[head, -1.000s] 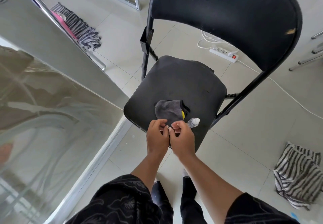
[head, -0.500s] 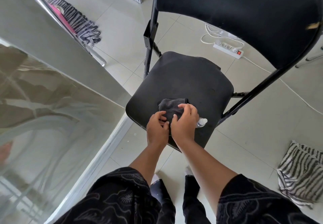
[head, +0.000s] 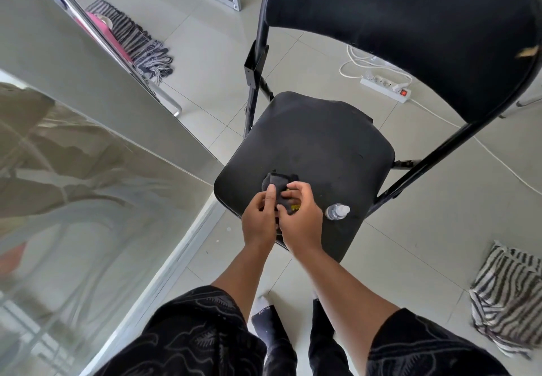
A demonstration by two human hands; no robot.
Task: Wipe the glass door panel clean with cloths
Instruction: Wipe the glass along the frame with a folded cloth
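- Currently both hands work at a grey cloth (head: 277,182) on the front part of the chair seat (head: 322,147). The left hand (head: 259,223) has its thumb laid up over the fabric and its fingers curled into it. The right hand (head: 302,223) pinches the near edge with bent fingers.
- A yellow bit (head: 294,207) shows under the right fingers; whether it is a tag or a second cloth I cannot tell.
- The step looks like gathering the cloth into a wiping pad. Fold it flat rather than balling it, so a broad, smooth face meets the glass and a fresh side can be turned out later.
- Tuck any tag or hem inside the fold, since a stiff edge may streak.
- The small clear bottle (head: 337,211) lies on its side just beside the right hand, near the seat's front edge. Mind the wrist there, as a nudge could roll it off.
- The glass door panel (head: 73,185) stands to the left, close to the chair, showing hazy reflections. Lift the pad clear of the seat before turning toward it.
- A striped cloth (head: 510,302) lies on the floor to the right, well apart.
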